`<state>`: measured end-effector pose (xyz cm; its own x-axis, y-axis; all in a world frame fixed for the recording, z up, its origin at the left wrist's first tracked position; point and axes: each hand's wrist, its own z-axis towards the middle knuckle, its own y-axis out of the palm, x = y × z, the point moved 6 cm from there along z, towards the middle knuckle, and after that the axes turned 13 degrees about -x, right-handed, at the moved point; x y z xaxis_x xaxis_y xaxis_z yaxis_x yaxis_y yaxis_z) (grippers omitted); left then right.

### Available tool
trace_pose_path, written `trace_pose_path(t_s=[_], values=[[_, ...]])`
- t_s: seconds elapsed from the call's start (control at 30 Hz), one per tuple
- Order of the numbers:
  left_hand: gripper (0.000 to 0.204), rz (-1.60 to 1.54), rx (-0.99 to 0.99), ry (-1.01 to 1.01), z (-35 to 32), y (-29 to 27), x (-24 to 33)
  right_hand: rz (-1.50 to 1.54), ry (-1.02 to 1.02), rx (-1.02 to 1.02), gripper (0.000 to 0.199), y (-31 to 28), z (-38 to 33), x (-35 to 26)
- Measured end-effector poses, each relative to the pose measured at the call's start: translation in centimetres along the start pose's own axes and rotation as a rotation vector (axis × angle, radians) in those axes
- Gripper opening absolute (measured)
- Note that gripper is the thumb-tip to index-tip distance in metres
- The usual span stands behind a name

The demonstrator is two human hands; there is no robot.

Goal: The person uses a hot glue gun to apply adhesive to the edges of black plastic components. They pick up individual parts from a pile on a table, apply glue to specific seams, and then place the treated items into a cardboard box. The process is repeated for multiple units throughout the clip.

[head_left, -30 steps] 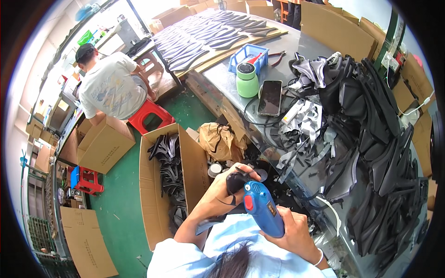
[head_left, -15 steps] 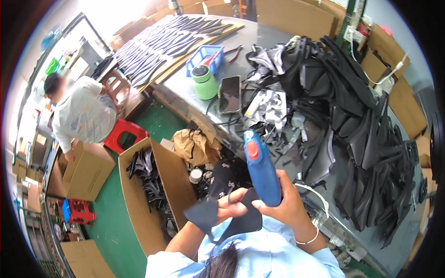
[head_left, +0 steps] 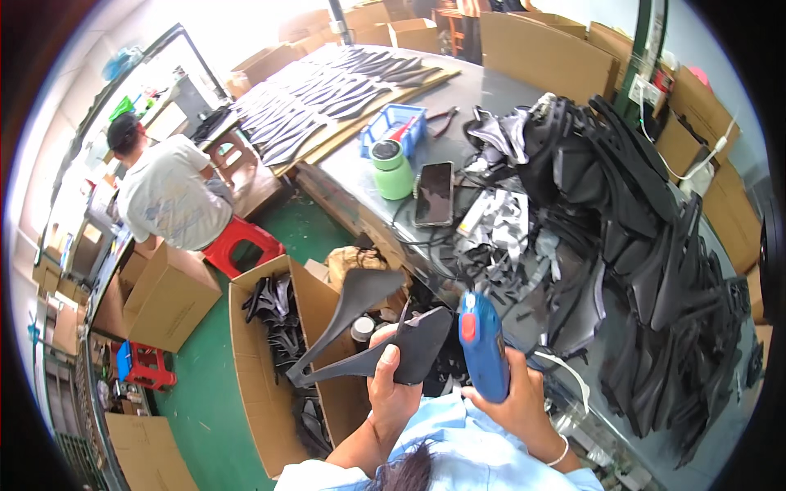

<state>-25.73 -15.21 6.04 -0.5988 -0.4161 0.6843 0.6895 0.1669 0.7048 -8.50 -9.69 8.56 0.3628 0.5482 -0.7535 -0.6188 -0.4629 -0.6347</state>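
Note:
My left hand (head_left: pixel 391 399) grips a black, V-shaped moulded piece (head_left: pixel 357 304), its thumb pressed on the near arm. The piece's broad ends point up and to the right; its joined end reaches left over the cardboard box. In my right hand (head_left: pixel 526 403) is a blue handheld power tool (head_left: pixel 489 360) with a red button, held upright close to the piece but apart from it. The tool's tip is too small to make out. To the right, a large heap of similar black pieces (head_left: pixel 639 237) covers the table.
The open cardboard box (head_left: pixel 260 393) at my left holds black pieces. On the metal table stand a green bottle (head_left: pixel 393 176), a phone (head_left: pixel 434 195), a blue basket (head_left: pixel 372 139) and pliers (head_left: pixel 443 121). A white cable (head_left: pixel 573 375) loops beside my right hand. Another person (head_left: pixel 176 192) sits on a red stool.
My left hand has turned the black piece, so its V shape now shows. The tool has moved down and right. The whole view has shifted, with the surroundings lower and farther right.

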Motion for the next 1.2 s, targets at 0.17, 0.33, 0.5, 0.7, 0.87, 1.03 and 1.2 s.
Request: trace_pose_path(t_s=[0.17, 0.33, 0.5, 0.7, 0.87, 1.03, 1.2], values=[[0.035, 0.110, 0.011, 0.154, 0.2, -0.7, 2.2, -0.013, -0.117, -0.102, 0.065, 1.2, -0.7, -1.5], [0.036, 0.196, -0.058, 0.201, 0.3, -0.7, 2.7, -0.044, -0.146, -0.102, 0.064, 0.9, -0.6, -2.2], [0.033, 0.276, -0.157, 0.045, 0.8, -0.6, 4.6, -0.086, -0.153, -0.108, 0.063, 0.6, -0.8, -2.2], [0.036, 0.325, -0.101, -0.170, 2.6, -0.6, 7.0, -0.210, -0.151, -0.111, 0.066, 2.0, -1.7, -0.7], [0.028, 0.485, -0.116, -0.333, 2.4, -0.1, 8.2, -0.226, -0.191, -0.159, 0.068, 2.8, -1.6, -1.5], [0.025, 0.604, -0.095, -0.390, 2.0, 0.0, 7.9, -0.243, -0.197, -0.146, 0.066, 3.4, -1.8, -1.6], [0.025, 0.625, -0.063, -0.378, 1.4, -2.0, 6.9, -0.195, -0.226, -0.118, 0.066, 3.9, -1.6, -1.7]])
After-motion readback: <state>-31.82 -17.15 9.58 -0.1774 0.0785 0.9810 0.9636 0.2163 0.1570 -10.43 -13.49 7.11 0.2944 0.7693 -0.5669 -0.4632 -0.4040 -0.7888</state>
